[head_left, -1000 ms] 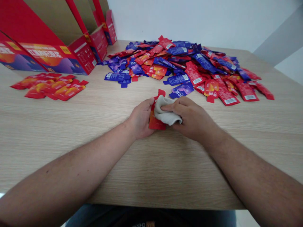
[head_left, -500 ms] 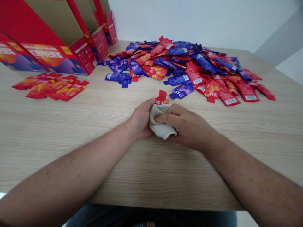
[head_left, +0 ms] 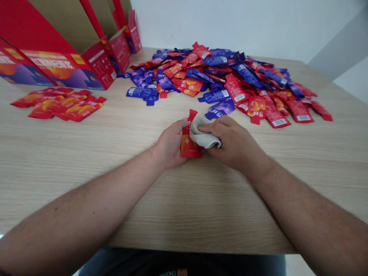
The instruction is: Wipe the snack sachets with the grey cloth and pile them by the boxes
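My left hand (head_left: 170, 142) is closed on a red sachet (head_left: 188, 145) and holds it against the wooden table (head_left: 184, 207) in front of me. My right hand (head_left: 232, 141) is closed on a small grey-white cloth (head_left: 202, 134) and presses it onto the upper part of that sachet. The sachet's lower half and its notched top corner show; the cloth hides its middle.
A big heap of red and purple sachets (head_left: 230, 78) lies across the far middle and right of the table. A small group of red sachets (head_left: 60, 103) lies at the left. Open red cardboard boxes (head_left: 66, 57) stand at the far left, before a white wall.
The cloth in my right hand slid down over the sachet toward me, then back up; now the sachet's lower half is uncovered again. My left hand stayed in place.
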The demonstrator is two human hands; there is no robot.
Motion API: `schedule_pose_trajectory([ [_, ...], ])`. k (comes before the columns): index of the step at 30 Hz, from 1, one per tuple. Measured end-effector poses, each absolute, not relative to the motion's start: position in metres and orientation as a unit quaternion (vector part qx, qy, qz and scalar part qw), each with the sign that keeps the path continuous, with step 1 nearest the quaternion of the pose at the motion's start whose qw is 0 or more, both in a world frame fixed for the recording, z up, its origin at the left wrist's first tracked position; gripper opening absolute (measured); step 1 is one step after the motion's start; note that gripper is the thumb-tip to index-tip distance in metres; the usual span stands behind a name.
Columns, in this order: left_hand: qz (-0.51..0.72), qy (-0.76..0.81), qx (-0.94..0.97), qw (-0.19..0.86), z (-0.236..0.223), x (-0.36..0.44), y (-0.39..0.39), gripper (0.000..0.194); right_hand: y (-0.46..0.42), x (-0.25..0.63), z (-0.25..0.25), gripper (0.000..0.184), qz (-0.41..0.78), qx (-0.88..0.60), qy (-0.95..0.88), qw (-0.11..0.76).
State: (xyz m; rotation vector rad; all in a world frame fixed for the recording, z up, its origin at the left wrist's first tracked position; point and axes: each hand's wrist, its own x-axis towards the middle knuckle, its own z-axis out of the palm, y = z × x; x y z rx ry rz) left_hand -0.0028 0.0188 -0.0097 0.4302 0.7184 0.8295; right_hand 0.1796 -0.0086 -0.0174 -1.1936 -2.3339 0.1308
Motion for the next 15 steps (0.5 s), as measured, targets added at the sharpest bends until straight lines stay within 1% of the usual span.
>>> schedule_pose_trajectory([
  [4,0.393,0.347,0.2,0.828,-0.015,-0.002,0.022,0.043,-0.009,0.18,-0.018,0.046,0.103,-0.36,-0.898,0.229],
  [9,0.439,0.367,0.175,0.801,-0.016,-0.001,0.03,0.042,0.0,0.189,-0.021,0.042,0.056,-0.418,-0.867,0.266],
  [13,0.416,0.373,0.165,0.813,-0.014,-0.003,0.032,0.042,0.0,0.189,-0.022,0.044,0.104,-0.362,-0.893,0.247],
  [15,0.422,0.365,0.167,0.812,-0.014,-0.005,0.033,0.044,0.0,0.188,-0.023,0.044,0.097,-0.369,-0.89,0.251],
])
